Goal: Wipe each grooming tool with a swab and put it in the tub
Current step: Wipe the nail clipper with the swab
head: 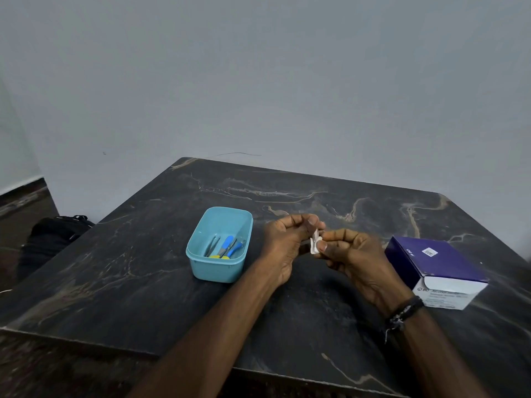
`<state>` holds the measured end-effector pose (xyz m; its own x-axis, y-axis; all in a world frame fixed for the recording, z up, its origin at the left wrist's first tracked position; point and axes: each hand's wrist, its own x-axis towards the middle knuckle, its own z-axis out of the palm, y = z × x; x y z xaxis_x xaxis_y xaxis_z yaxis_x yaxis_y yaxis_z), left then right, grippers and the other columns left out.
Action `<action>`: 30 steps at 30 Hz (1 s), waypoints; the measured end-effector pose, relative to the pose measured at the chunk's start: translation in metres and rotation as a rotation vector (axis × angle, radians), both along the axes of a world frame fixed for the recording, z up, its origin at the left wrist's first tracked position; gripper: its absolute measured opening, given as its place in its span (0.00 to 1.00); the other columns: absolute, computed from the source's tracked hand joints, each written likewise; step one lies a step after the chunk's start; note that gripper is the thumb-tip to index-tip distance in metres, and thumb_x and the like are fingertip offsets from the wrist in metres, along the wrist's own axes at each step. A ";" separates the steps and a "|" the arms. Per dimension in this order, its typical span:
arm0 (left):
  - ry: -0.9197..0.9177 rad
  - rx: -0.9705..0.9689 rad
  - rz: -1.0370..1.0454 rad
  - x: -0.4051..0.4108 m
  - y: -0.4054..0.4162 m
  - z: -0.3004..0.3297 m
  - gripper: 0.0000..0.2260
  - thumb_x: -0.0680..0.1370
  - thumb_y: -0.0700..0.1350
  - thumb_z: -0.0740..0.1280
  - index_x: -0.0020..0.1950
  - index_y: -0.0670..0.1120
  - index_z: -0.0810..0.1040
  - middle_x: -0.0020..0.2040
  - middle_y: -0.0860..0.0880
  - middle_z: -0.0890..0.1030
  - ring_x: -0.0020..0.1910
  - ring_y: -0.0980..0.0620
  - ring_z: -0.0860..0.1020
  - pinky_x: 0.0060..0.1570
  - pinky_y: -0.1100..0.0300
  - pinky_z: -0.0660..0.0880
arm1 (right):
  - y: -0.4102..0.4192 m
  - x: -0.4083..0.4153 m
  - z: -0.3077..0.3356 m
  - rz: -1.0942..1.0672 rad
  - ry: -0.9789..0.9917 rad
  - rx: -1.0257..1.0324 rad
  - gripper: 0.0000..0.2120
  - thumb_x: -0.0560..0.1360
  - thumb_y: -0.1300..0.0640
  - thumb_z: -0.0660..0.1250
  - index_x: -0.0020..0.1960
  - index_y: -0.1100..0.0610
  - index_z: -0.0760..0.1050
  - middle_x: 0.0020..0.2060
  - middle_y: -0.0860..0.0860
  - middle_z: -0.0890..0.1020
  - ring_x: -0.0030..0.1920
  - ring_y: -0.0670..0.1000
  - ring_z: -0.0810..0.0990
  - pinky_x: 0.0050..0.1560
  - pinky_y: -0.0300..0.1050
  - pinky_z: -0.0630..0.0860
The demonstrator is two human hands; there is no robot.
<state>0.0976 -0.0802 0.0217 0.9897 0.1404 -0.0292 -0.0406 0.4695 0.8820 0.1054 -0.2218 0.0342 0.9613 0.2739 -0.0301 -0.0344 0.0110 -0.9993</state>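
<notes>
Centrally, left hand (283, 242) and right hand (349, 254) pinch swab (315, 243); tub (219, 244) left; box (436, 271) right.

There is one view only, from a wide-angle camera worn on the person's head. It looks forward and down over a dark marbled table (143, 254) toward a plain grey wall (258, 81), which fills the upper half of the picture. Both forearms reach in from the bottom edge, and the left hand (283, 245) and right hand (353, 254) meet near the middle (close to the lens). The table's far edges bow slightly, and a strip of floor (20, 214) shows at the left.
</notes>
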 end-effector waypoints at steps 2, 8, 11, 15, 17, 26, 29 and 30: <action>-0.022 -0.024 0.092 0.000 0.000 0.000 0.06 0.74 0.40 0.71 0.49 0.40 0.80 0.41 0.44 0.84 0.39 0.50 0.83 0.42 0.52 0.81 | 0.000 0.001 0.000 -0.050 -0.005 0.004 0.14 0.66 0.65 0.73 0.51 0.64 0.78 0.42 0.60 0.85 0.39 0.53 0.84 0.39 0.44 0.76; -0.033 -0.057 0.194 -0.001 -0.003 -0.001 0.10 0.74 0.38 0.71 0.53 0.35 0.78 0.41 0.40 0.84 0.40 0.48 0.83 0.43 0.53 0.82 | 0.003 0.000 -0.001 -0.084 -0.017 -0.009 0.08 0.73 0.64 0.70 0.52 0.63 0.79 0.43 0.59 0.86 0.40 0.52 0.84 0.39 0.43 0.76; -0.034 -0.042 0.191 -0.001 -0.005 -0.002 0.10 0.74 0.37 0.72 0.53 0.35 0.78 0.43 0.39 0.84 0.41 0.47 0.84 0.45 0.52 0.82 | 0.007 -0.002 0.000 -0.058 0.000 -0.016 0.07 0.75 0.63 0.68 0.51 0.63 0.79 0.43 0.58 0.86 0.40 0.51 0.85 0.39 0.43 0.76; -0.022 -0.007 0.183 0.000 -0.004 -0.004 0.10 0.74 0.38 0.71 0.52 0.36 0.79 0.44 0.39 0.85 0.42 0.46 0.84 0.45 0.52 0.82 | 0.006 -0.004 0.000 -0.037 -0.004 -0.013 0.08 0.72 0.65 0.70 0.51 0.63 0.79 0.43 0.59 0.86 0.40 0.52 0.85 0.39 0.43 0.75; -0.023 -0.011 0.186 0.000 -0.005 -0.004 0.09 0.74 0.38 0.71 0.52 0.37 0.79 0.43 0.40 0.85 0.42 0.46 0.84 0.44 0.52 0.82 | 0.006 -0.004 0.000 -0.021 -0.002 -0.033 0.10 0.70 0.66 0.71 0.52 0.63 0.79 0.42 0.59 0.85 0.38 0.51 0.84 0.39 0.43 0.74; -0.016 -0.076 0.329 0.000 -0.002 0.001 0.10 0.74 0.41 0.72 0.53 0.38 0.79 0.42 0.42 0.85 0.42 0.47 0.84 0.41 0.55 0.81 | 0.007 0.001 -0.006 -0.049 0.016 -0.130 0.08 0.70 0.67 0.72 0.49 0.65 0.80 0.37 0.58 0.85 0.34 0.49 0.83 0.33 0.40 0.73; -0.021 -0.036 0.394 0.001 -0.001 0.000 0.10 0.73 0.41 0.73 0.51 0.39 0.80 0.41 0.43 0.85 0.38 0.48 0.84 0.36 0.57 0.81 | 0.004 0.005 -0.007 -0.182 -0.006 -0.122 0.05 0.72 0.68 0.70 0.48 0.63 0.80 0.38 0.57 0.85 0.36 0.50 0.83 0.33 0.40 0.73; -0.024 -0.013 0.401 0.001 0.000 -0.001 0.09 0.73 0.42 0.73 0.51 0.39 0.80 0.41 0.42 0.85 0.37 0.48 0.84 0.35 0.58 0.81 | 0.003 0.006 -0.006 -0.226 -0.017 -0.103 0.05 0.73 0.68 0.70 0.48 0.62 0.80 0.39 0.57 0.84 0.36 0.50 0.82 0.34 0.40 0.73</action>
